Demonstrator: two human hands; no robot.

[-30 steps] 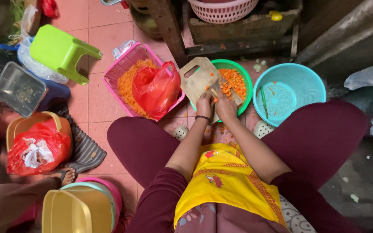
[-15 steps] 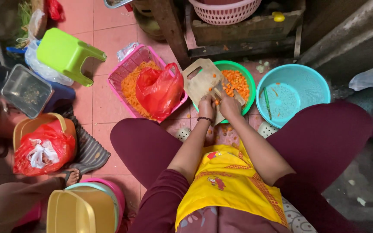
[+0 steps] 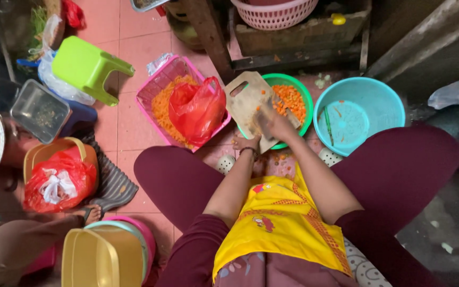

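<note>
- On the pink tiled floor [image 3: 134, 122], between the seated person's spread knees, a pale wooden cutting board [image 3: 245, 101] with a handle slot lies tilted over the rim of a round green plastic bowl [image 3: 305, 95].
- The bowl holds small diced orange pieces [image 3: 290, 101], rough and cube-like; a few more are scattered on the floor below the board.
- The right hand [image 3: 274, 125] is over the board's lower edge, blurred; whether it grips anything cannot be told.
- The left hand [image 3: 246, 143], with a bracelet at the wrist, rests by the board's near edge with fingers curled; what it holds, if anything, is hidden.
- A pink slatted basket [image 3: 158, 87] beside the board holds shredded orange strips and a glossy, crumpled red plastic bag [image 3: 197, 109].
- A turquoise basin [image 3: 383, 106] to the right holds a thin green strip and little else.
- A lime-green plastic stool [image 3: 86, 66] lies tipped over near the basket.
- An orange-yellow bucket [image 3: 38, 154] holds another red bag; it is partly cut off by a person's limb at the lower left.
</note>
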